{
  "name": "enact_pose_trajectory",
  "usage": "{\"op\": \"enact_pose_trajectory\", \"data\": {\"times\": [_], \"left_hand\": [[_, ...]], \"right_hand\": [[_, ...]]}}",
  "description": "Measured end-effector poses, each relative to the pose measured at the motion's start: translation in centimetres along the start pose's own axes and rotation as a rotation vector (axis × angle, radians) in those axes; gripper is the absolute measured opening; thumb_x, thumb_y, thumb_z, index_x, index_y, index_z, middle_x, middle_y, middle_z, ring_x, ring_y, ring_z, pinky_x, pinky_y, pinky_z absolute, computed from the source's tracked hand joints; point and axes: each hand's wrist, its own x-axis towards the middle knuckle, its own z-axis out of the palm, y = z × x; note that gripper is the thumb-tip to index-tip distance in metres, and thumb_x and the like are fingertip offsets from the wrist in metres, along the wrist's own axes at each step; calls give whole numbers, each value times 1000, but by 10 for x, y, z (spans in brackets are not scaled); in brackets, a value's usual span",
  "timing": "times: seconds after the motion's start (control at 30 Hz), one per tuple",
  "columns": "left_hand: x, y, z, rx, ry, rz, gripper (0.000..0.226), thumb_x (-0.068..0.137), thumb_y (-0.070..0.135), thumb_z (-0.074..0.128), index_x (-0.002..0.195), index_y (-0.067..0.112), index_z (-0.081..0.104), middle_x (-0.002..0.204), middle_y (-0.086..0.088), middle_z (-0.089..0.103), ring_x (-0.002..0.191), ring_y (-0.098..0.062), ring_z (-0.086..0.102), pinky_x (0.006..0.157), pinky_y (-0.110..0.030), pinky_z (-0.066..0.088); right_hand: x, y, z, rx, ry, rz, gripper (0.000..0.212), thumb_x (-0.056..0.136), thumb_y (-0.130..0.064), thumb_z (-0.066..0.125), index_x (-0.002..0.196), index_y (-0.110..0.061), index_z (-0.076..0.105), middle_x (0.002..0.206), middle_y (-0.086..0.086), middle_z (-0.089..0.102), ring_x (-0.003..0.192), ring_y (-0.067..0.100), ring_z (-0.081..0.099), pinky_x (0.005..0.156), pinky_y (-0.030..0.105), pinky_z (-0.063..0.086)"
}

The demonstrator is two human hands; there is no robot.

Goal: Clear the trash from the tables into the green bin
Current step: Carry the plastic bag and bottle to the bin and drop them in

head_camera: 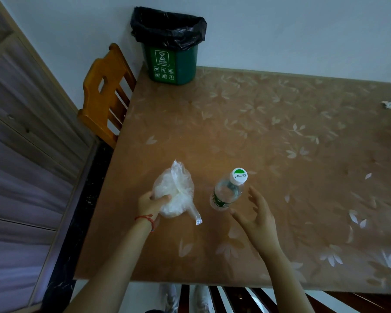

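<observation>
A green bin [170, 64] lined with a black bag stands at the table's far left corner. My left hand [150, 205] grips a clear plastic bag of white stuff [176, 193] that rests on the brown leaf-patterned table [257, 123]. To its right stands an upright clear water bottle [228, 190] with a white and green cap. My right hand [255, 216] is open, fingers spread, just right of the bottle and apart from it. A crumpled white paper [389, 105] lies at the table's far right.
A wooden chair [104, 96] stands against the table's left edge. A wood-panelled door or cabinet [20, 132] fills the left side. A white wall rises behind the bin. Another chair back [230, 297] sits under the table's near edge.
</observation>
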Motion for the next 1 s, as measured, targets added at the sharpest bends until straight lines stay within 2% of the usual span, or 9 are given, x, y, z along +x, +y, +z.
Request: {"op": "enact_pose_trajectory", "data": {"times": [0.03,0.13,0.23,0.4,0.53,0.67,0.8,0.9,1.0], "left_hand": [[-1,-2,-3,-8,12,1,19,72,-1,70,89,-3,61,73,-7,60,61,-14,56,39,-14,45],[-3,-6,-12,1,51,-16,24,70,4,75,89,-6,63,79,-13,63,60,-17,57,48,-24,45],[-5,-10,-20,13,61,-28,23,70,8,76,87,-2,63,73,-7,62,61,-16,57,51,-24,42],[-12,-7,-26,-14,77,-11,15,71,7,74,75,9,60,70,-2,60,62,-14,57,52,-24,43],[-18,-7,-30,-17,82,0,17,71,9,75,82,6,63,71,-1,61,64,-14,58,51,-23,42],[-26,-9,-37,-22,119,14,16,69,9,76,72,7,61,70,-4,61,67,-20,58,52,-23,43],[-42,-10,-48,-48,153,27,18,71,9,75,84,4,62,74,-3,61,74,-22,58,56,-23,44],[-59,-13,-61,-82,202,29,29,71,12,75,95,1,64,86,-10,63,82,-27,61,69,-29,48],[-79,-18,-78,-91,266,31,34,68,21,78,95,5,66,88,-8,65,84,-27,62,74,-33,49]], "right_hand": [[3,0,2,35,-6,6,77,72,-32,76,137,-21,36,134,-8,46,117,2,44,96,26,37],[14,-1,10,112,-24,14,79,71,-27,78,137,-22,36,135,-11,46,120,4,45,99,27,38],[24,-2,17,146,-33,5,72,70,-23,78,132,-22,42,129,-11,53,116,6,51,94,22,41],[31,-8,24,183,-13,37,59,69,-22,78,120,-22,50,112,-16,59,105,9,57,92,39,49],[28,-13,21,197,-37,27,52,68,-25,78,114,-23,52,107,-21,59,103,7,57,94,42,48],[23,-18,17,205,-86,6,49,70,-21,78,111,-29,52,102,-21,60,100,1,56,97,39,46],[18,-26,17,214,-130,-20,50,71,-20,78,113,-27,52,101,-22,59,96,-4,55,95,34,46],[12,-33,19,227,-173,-61,50,70,-22,78,114,-25,53,101,-21,60,96,-4,56,92,31,47],[6,-41,23,230,-235,-117,52,69,-24,79,115,-23,54,103,-18,62,97,-2,57,91,30,47]]}}
